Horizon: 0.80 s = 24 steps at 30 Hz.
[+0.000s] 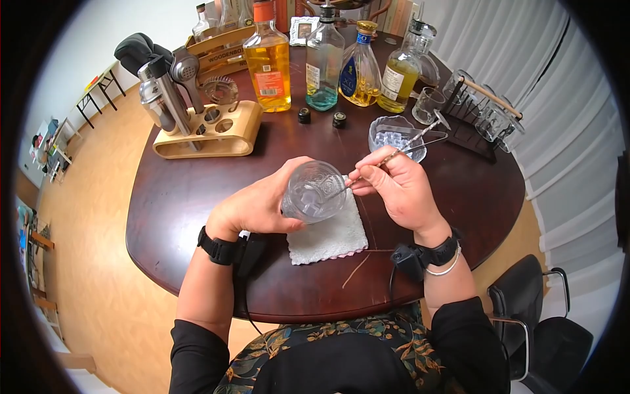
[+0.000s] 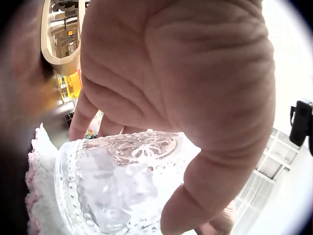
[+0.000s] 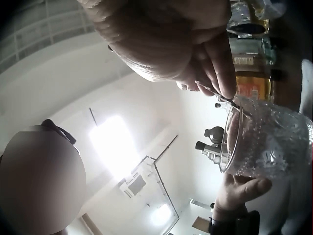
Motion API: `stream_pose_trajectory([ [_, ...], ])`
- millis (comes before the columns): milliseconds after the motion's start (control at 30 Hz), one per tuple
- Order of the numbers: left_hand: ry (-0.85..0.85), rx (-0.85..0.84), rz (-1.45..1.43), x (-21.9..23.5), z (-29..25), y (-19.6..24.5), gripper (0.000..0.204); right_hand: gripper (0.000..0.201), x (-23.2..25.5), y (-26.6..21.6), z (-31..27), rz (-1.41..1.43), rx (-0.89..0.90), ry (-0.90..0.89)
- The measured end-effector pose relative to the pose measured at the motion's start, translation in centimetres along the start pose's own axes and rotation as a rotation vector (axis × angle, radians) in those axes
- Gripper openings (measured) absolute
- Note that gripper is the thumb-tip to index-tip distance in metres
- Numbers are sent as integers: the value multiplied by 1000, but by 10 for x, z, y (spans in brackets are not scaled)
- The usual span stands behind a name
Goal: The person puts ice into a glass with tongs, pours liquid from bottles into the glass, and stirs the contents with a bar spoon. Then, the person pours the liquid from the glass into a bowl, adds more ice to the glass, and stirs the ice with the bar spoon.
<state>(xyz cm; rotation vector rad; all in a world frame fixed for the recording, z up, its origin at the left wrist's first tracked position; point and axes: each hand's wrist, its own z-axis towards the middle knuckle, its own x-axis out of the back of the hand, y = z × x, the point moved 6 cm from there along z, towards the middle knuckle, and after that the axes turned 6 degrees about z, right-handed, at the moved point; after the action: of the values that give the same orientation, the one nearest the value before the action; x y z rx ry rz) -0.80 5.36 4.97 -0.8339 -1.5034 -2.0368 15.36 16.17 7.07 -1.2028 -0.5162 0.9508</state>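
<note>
My left hand (image 1: 262,200) grips a clear embossed glass (image 1: 315,192), tilted above a white cloth (image 1: 328,240). In the left wrist view the thumb and fingers of the hand (image 2: 176,73) curl round the patterned glass (image 2: 122,186). My right hand (image 1: 400,190) pinches a thin twisted metal bar spoon (image 1: 387,159), whose lower end is inside the glass. Something clear, perhaps ice, lies at the bottom of the glass. The right wrist view shows the spoon's shaft entering the rim of the glass (image 3: 269,142) below the right hand (image 3: 161,39).
Several bottles, including an orange-labelled one (image 1: 268,65), stand behind. A wooden bar-tool stand (image 1: 210,146) is at left. At right are a glass bowl of ice (image 1: 394,139) with tongs, and a rack with glasses (image 1: 469,128). Two black caps (image 1: 338,119) lie before the bottles.
</note>
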Motion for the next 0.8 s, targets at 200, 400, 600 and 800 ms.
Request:
stream_pose_trajectory([
  [200, 7, -2, 17, 2, -1, 1, 95, 14, 0, -3, 0, 74, 11, 45],
  [400, 2, 35, 3, 2, -1, -3, 95, 14, 4, -24, -5, 88, 120, 74],
  [600, 16, 51, 0, 4, -2, -2, 95, 7, 0, -54, -18, -395, 462, 25],
  [800, 30, 60, -25, 5, -1, -3, 91, 21, -40, -46, -24, -862, 676, -422],
])
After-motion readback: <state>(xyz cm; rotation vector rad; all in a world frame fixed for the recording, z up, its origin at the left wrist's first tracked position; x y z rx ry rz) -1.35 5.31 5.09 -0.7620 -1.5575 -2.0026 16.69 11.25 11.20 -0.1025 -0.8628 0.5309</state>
